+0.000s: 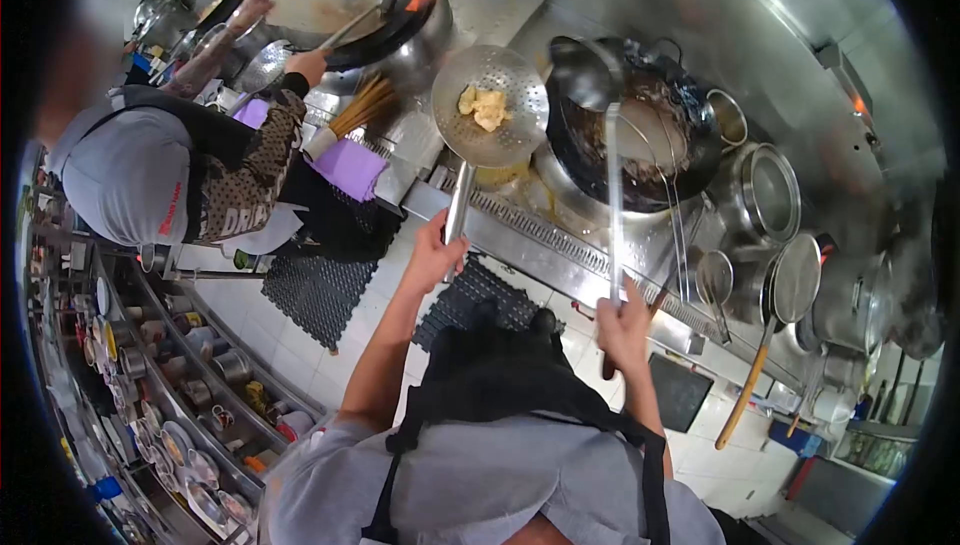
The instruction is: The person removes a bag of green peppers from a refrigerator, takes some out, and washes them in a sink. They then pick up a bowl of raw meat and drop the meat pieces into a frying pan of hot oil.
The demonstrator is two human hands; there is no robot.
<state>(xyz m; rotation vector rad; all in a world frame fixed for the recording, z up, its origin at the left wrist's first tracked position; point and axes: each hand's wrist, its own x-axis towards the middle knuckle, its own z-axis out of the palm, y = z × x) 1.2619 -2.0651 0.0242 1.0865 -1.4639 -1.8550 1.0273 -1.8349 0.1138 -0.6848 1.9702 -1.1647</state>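
In my left hand [435, 253] is the handle of a round perforated skimmer [515, 140], held level over the metal counter. Several pale yellow pieces of food [485, 108] lie in its middle. My right hand [624, 330] is closed around the long handle of a ladle [586, 75]. The ladle's dark bowl is above the left rim of a large wok [700, 160]. Inside that wok is a brownish, cloudy liquid [645, 137]; a wire-rimmed strainer [668, 160] rests across it.
At left, a co-worker [130, 180] works a ladle in a second wok [350, 45] with flames behind it. A purple cloth [349, 169] and bamboo brush [366, 105] lie between us. Pots [771, 193] and a wooden-handled strainer [797, 280] stand at right. Black mats [318, 295] cover floor parts.
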